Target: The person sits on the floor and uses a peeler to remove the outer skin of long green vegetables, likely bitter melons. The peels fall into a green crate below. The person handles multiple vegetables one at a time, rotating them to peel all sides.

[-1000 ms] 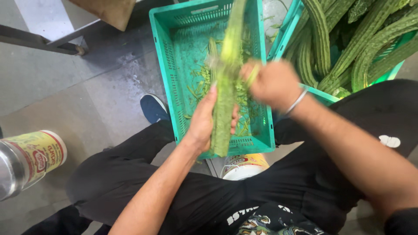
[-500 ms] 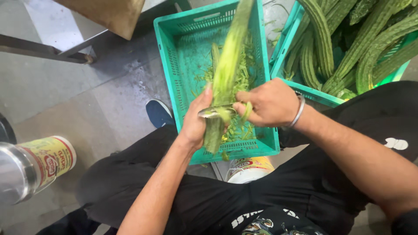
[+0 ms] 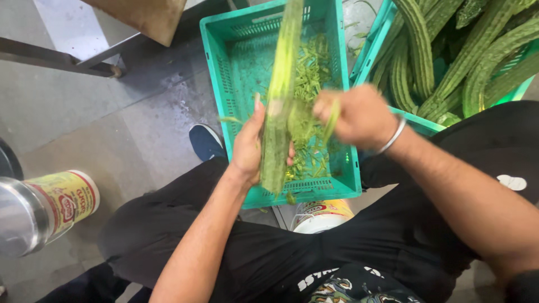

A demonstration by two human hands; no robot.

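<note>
The left hand holds a long ridged gourd in a closed grip above the teal crate of green peelings; the right hand, blurred, grips a peeler beside it.

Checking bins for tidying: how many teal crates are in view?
2. One crate sits under the hands, holding green peelings; the second crate stands right of it, full of ridged gourds. Others may lie off-frame.
</note>
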